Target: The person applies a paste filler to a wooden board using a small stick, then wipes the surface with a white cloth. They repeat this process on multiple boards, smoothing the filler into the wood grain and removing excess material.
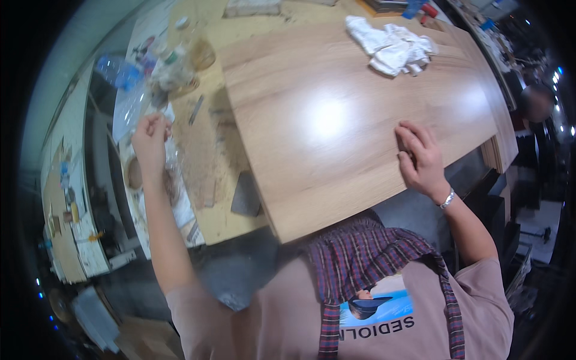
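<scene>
A wood-grain panel point(288, 180) lies flat on the workbench before me, with lamp light glaring on its surface. My right hand point(420, 157) rests near the panel's front right edge, fingers loosely bent and thumb apart, with nothing seen in it. My left hand point(153, 128) is over the cluttered left side of the bench, its fingers curled together; whether something small is between them cannot be told. A crumpled white cloth point(396, 47) lies on the far part of the panel. Left of the panel are a dark flat block point(246, 194) and a thin grey strip point(196, 110).
Plastic bags point(173, 72), a blue-tinted plastic bottle point(119, 73) and a round tape roll point(134, 173) crowd the bench's left side. More panels point(506, 139) are stacked under the right end. A pale block point(252, 7) lies at the back. Another person point(535, 103) is at far right.
</scene>
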Motion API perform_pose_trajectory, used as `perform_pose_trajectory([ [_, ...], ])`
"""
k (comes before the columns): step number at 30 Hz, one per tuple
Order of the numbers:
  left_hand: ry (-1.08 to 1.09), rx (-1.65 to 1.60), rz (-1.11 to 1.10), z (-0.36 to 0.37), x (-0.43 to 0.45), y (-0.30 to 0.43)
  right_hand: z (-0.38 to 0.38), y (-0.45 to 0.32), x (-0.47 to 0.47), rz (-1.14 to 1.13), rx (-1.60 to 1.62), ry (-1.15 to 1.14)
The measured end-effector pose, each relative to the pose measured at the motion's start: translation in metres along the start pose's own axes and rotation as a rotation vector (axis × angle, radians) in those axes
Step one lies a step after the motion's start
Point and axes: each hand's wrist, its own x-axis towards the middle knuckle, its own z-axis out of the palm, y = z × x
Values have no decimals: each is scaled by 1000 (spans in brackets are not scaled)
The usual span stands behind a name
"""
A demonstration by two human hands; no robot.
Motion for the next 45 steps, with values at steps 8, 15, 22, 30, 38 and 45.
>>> perform_pose_trajectory([
  [8, -321, 57, 133, 115, -41, 101, -7, 60, 84, 104, -63, 330],
  [15, -603, 194, 245, 228, -44, 171, 19, 150, 173, 409, -15, -73],
  [22, -687, 531, 756, 343, -36, 170, 8, 84, 113, 210, 1137, 11],
  [30, -810, 481, 877, 451, -52, 170, -66, 147, -47, 353, 430, 339],
  [38, -1099, 142, 739, 573, -101, 220, -85, 169, -97, 530, 429, 525],
  [45, -1365, -191, -83, 564, -155, 238, -85, 188, -70, 435, 413, 642],
])
